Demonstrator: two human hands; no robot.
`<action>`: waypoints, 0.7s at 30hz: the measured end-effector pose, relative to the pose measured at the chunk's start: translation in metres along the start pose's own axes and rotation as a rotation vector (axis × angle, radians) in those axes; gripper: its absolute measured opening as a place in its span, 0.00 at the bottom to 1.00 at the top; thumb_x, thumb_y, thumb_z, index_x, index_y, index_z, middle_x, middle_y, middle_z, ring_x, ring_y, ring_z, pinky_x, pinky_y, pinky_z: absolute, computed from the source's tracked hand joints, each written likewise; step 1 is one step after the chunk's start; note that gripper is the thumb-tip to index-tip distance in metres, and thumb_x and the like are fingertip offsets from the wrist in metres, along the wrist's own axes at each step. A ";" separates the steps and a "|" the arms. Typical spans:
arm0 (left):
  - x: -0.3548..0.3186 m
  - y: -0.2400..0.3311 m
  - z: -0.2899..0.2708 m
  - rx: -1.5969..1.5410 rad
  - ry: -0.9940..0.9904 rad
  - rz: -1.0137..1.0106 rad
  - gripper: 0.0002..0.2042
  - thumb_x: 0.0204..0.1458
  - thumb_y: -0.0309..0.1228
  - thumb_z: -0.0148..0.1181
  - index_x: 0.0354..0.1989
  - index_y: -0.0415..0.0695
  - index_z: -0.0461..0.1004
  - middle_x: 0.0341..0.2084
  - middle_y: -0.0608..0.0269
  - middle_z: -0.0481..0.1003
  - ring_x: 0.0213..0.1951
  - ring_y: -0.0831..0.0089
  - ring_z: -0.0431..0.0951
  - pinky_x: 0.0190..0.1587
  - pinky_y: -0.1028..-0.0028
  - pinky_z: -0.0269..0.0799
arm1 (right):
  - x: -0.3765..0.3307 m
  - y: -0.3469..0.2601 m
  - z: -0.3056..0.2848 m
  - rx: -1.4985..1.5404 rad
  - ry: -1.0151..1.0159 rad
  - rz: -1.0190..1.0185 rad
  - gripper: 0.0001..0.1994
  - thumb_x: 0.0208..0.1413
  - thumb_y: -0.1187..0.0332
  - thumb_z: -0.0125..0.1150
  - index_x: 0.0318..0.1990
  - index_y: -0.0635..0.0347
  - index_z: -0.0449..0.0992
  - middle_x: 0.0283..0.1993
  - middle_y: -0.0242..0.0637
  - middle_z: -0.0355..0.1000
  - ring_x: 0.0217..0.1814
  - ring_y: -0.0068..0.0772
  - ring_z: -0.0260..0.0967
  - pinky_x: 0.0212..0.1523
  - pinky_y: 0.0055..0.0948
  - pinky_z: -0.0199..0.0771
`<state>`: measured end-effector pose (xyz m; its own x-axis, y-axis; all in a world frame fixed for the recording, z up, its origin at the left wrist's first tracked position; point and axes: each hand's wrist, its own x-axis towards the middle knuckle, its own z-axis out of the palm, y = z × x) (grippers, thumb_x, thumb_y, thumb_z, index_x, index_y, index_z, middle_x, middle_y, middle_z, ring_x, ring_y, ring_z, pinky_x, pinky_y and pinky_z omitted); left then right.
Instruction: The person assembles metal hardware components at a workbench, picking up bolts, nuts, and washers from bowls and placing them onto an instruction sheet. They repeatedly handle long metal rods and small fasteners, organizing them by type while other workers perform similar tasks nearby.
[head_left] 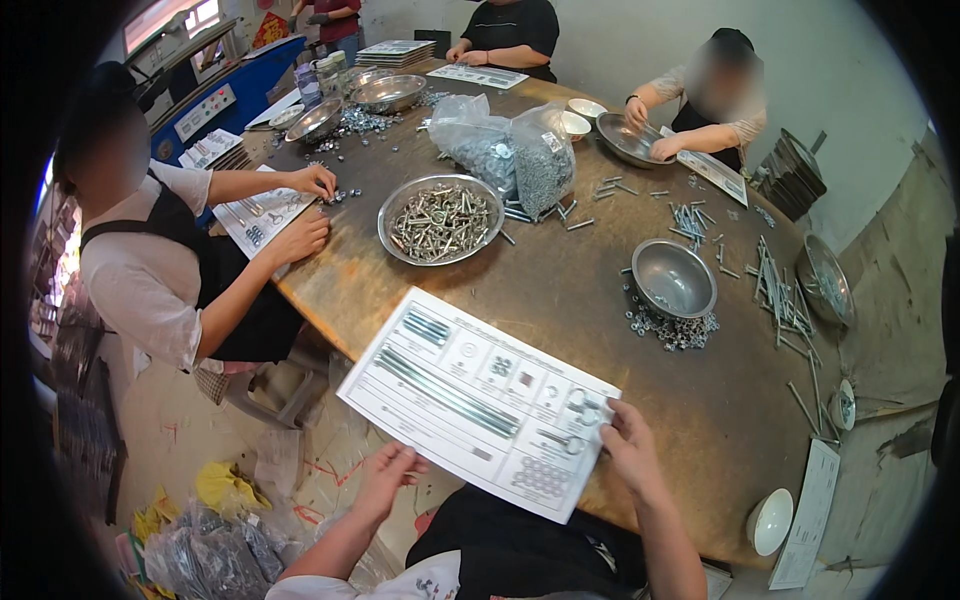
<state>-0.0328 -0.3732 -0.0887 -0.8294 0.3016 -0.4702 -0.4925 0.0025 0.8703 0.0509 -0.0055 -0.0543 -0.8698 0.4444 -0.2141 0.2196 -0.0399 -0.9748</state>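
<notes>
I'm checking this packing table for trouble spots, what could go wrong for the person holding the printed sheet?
1. The printed sheet hangs partly past the table edge, pinned by the right hand and left hand; small parts laid on it might slide off.
2. Loose nuts lie piled against the small metal bowl, so a nudge could scatter them.
3. Long bolts lie near the far edge and may roll off.

White printed sheet [478,402] with hardware pictures in a grid, lying flat at the near table edge, turned at an angle, its near-left part overhanging. Small metal rings sit on its right end.
</notes>
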 end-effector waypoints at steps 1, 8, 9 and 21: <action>0.010 0.012 -0.020 -0.006 0.031 0.007 0.09 0.62 0.36 0.54 0.42 0.45 0.74 0.35 0.67 0.79 0.34 0.81 0.77 0.35 0.80 0.71 | 0.006 -0.007 0.023 0.009 -0.009 0.026 0.23 0.56 0.74 0.59 0.60 0.67 0.67 0.56 0.47 0.70 0.59 0.37 0.66 0.59 0.33 0.66; 0.040 0.051 -0.066 0.014 0.232 0.079 0.06 0.58 0.32 0.54 0.41 0.47 0.73 0.30 0.69 0.78 0.31 0.83 0.77 0.32 0.82 0.69 | 0.035 -0.042 0.089 -0.190 -0.191 -0.009 0.23 0.56 0.69 0.61 0.59 0.64 0.68 0.57 0.53 0.70 0.62 0.43 0.67 0.60 0.35 0.66; 0.046 0.058 -0.074 -0.001 0.249 0.092 0.06 0.58 0.32 0.55 0.41 0.47 0.73 0.30 0.69 0.78 0.31 0.83 0.77 0.31 0.82 0.69 | 0.040 -0.048 0.098 -0.220 -0.205 -0.012 0.23 0.56 0.68 0.61 0.59 0.63 0.68 0.56 0.53 0.71 0.61 0.43 0.67 0.60 0.35 0.66; 0.074 0.075 -0.131 -0.112 0.310 0.131 0.09 0.60 0.35 0.56 0.44 0.44 0.72 0.28 0.69 0.75 0.29 0.82 0.74 0.27 0.84 0.66 | 0.145 -0.088 0.167 -0.909 -0.133 -0.540 0.15 0.52 0.65 0.57 0.45 0.60 0.78 0.46 0.51 0.75 0.46 0.48 0.74 0.44 0.44 0.74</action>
<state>-0.1660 -0.4751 -0.0772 -0.9194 -0.0109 -0.3931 -0.3886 -0.1271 0.9126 -0.1684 -0.0874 -0.0104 -0.9797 0.0998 0.1737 -0.0104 0.8405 -0.5417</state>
